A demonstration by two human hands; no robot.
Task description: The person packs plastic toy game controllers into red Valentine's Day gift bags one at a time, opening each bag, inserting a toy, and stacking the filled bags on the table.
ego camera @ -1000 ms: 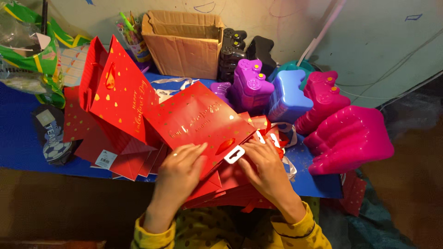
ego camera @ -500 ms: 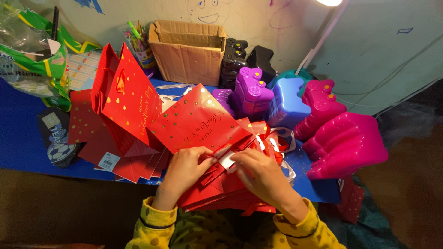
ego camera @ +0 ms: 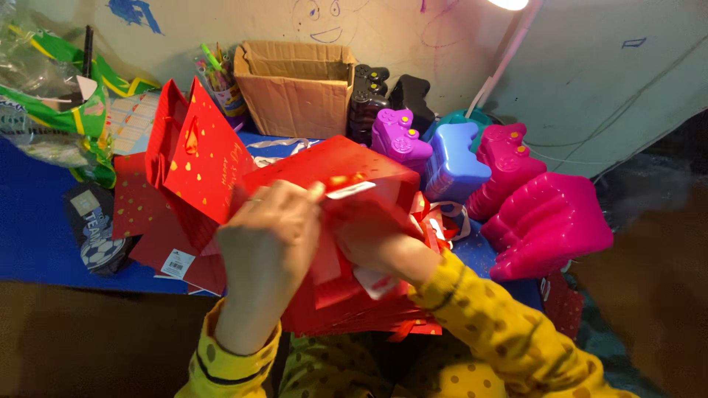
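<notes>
Gripping red gift bag (ego camera: 332, 177), both hands (left (ego camera: 269, 228), right (ego camera: 376, 247)), cardboard box (ego camera: 295, 85) behind

The right hand (ego camera: 369, 247) was largely hidden inside the red gift bag (ego camera: 332, 180), so its grip could not be made out. The palm side of the left hand (ego camera: 269, 232) was turned away. The stack of red bags (ego camera: 354, 309) was covered in part by both forearms. The lamp (ego camera: 509, 4) was cut off by the top edge. The small white tag (ego camera: 350, 190) was too blurred to be read.
</notes>
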